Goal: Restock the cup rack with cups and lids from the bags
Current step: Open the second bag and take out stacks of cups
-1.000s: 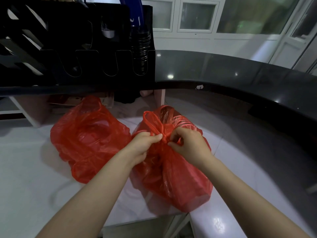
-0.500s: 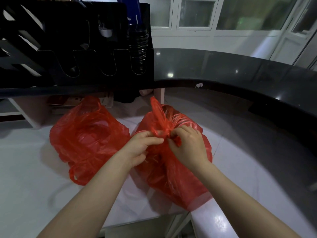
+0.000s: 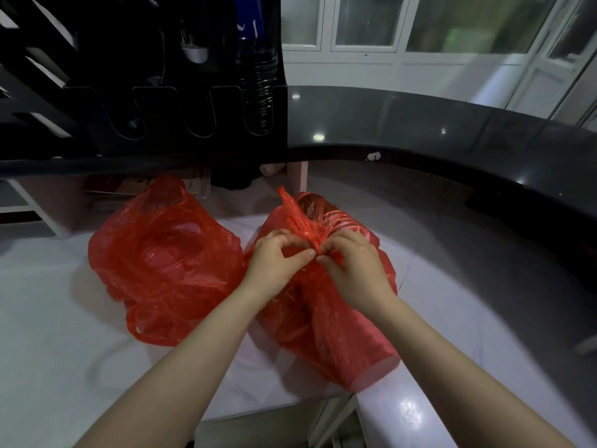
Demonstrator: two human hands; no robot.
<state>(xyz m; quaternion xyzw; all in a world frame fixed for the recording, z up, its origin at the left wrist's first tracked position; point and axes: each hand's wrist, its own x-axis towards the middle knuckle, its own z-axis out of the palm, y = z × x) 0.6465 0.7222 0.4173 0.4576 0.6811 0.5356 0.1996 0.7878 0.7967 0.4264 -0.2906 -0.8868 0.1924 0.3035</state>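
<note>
Two red plastic bags lie on the white counter. The right bag (image 3: 326, 321) is knotted at its top, and stacked clear cups show through its upper end. My left hand (image 3: 274, 263) and my right hand (image 3: 353, 270) both pinch the knotted handles of this bag, fingertips nearly meeting at the knot. One handle end sticks up above my fingers. The left bag (image 3: 161, 263) lies slack beside it, untouched, contents hard to make out. The black cup rack (image 3: 145, 76) stands on the dark upper counter at the back left, with a stack of dark cups (image 3: 258, 92) in its rightmost slot.
A curved dark counter ledge (image 3: 420, 130) runs across above the white work surface (image 3: 48, 334). Cardboard boxes (image 3: 129, 185) sit under the ledge behind the bags. The white counter's front edge (image 3: 371, 399) lies just below the right bag. Windows fill the back wall.
The handle loop of the right bag has been pulled out into a loose end sticking upward. Both hands stayed at the knot, working it; the left bag's handle slid forward.
</note>
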